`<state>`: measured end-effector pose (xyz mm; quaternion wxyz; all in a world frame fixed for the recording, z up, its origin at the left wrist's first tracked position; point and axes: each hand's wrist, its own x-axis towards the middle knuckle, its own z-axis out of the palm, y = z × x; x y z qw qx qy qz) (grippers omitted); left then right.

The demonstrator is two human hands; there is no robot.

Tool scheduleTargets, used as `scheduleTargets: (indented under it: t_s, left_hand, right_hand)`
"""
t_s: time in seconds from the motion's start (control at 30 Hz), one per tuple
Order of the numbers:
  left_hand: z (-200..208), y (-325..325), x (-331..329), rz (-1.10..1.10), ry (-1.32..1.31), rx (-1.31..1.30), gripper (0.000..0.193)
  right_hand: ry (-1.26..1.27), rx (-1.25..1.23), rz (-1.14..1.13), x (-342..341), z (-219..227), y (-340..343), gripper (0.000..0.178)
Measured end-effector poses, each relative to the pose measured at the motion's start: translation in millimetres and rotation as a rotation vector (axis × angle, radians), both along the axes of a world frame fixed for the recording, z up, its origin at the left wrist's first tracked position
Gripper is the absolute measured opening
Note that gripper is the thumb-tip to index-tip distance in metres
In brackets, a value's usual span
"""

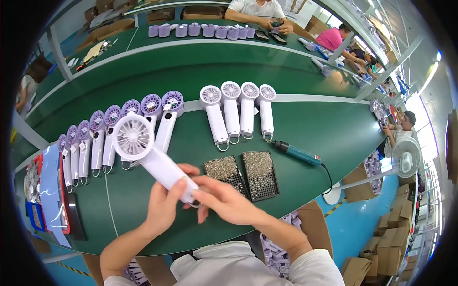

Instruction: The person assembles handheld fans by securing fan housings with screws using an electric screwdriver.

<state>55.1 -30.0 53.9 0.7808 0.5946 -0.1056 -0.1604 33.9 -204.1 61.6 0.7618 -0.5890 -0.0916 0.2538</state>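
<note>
A white handheld fan is held tilted above the green table, its round grille toward the upper left. My left hand wraps round the handle near its lower end, thumb on top. My right hand grips the bottom of the handle, close to its wire loop. Behind the held fan, a row of handheld fans with lilac heads stretches to the left. Several white fans lie side by side farther right. Two black trays of small screws rest right of my hands.
A teal electric screwdriver with a black cord lies at the right. At the left are a red tray and a blue box of small parts. Cartons of lilac parts stand below the table edge. Co-workers sit across and at the right.
</note>
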Motion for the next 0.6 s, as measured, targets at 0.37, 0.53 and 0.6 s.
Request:
scheduleTargets:
  t_s: [0.37,0.53,0.6]
  left_hand:
    - [-32.7,32.9,-16.1,-0.443,0.326,0.158,0.046]
    - [-34.8,25.2,-9.3,-0.434,0.379,0.136,0.039]
    - [-41.8,21.7,-3.6,-0.395,0.388,0.153,0.039]
  right_hand:
    - [-0.702,-1.549,-0.953,3.2,-26.3,-192.7,0.038]
    - [-0.697,-1.602,-0.650,15.1,-45.8,-211.7,0.046]
    - [-0.794,-1.610,-0.614,21.2,-51.0,-212.8,0.043]
